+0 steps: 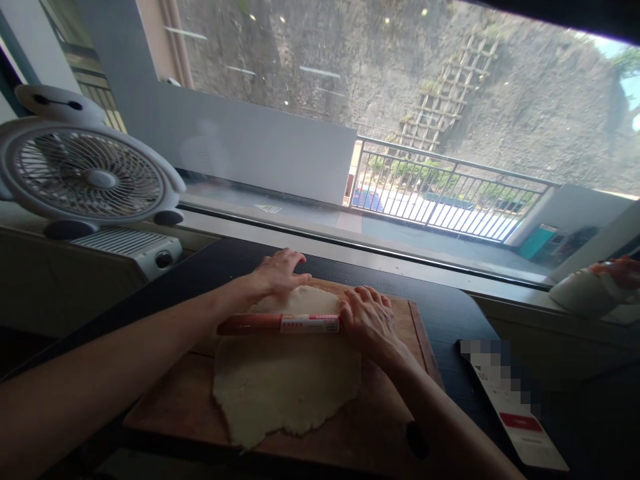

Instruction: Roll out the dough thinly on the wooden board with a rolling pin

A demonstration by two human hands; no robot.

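A thin, uneven sheet of dough (290,383) lies spread on a wooden cutting board (170,393). Across its far part rests a reddish-brown rolling pin (257,324) with a white and red label near its right end. My right hand (370,320) curls over that right end, its fingers bent toward the far side of the board. My left hand (281,272) is at the dough's far edge, beyond the pin, with fingers apart and nothing visible in it. The left end of the pin lies close to my left forearm.
The board sits on a dark table (240,257). To the right lies a phone (520,413) with a lit, partly blurred screen. A white fan (100,177) stands on the left beside the window. A rounded white object (580,293) is on the right sill.
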